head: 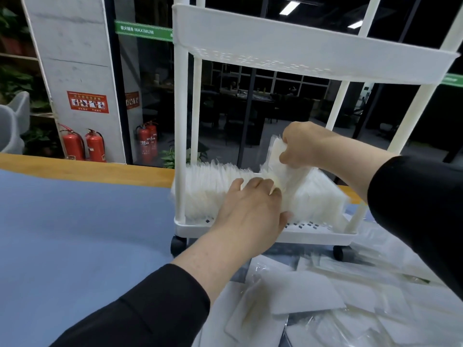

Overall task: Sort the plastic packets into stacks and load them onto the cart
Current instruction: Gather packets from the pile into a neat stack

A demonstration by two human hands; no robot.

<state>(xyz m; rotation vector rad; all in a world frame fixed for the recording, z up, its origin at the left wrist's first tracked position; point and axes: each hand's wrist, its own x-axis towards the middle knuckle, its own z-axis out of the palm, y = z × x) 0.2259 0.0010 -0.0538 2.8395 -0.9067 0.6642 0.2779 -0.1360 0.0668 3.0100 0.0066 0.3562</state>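
Observation:
A white plastic cart [313,234] stands on the blue table, its lower shelf filled with a row of upright clear plastic packets [208,189]. My left hand [253,209] lies against the row near its middle, fingers on the packet tops and thumb at the front. My right hand [300,146] grips a small stack of packets [278,161] from above, tilted and partly lowered into a gap in the row. More packets [323,199] stand to the right of that gap. Loose packets [313,296] lie scattered on the table in front of the cart.
The cart's upper shelf [300,51] hangs above my hands, and its posts [180,136] frame the lower shelf. The cart rests on black wheels [178,244]. The blue table [75,234] stretches left, ending in a wooden edge [75,166]. Red fire extinguishers [85,146] stand behind.

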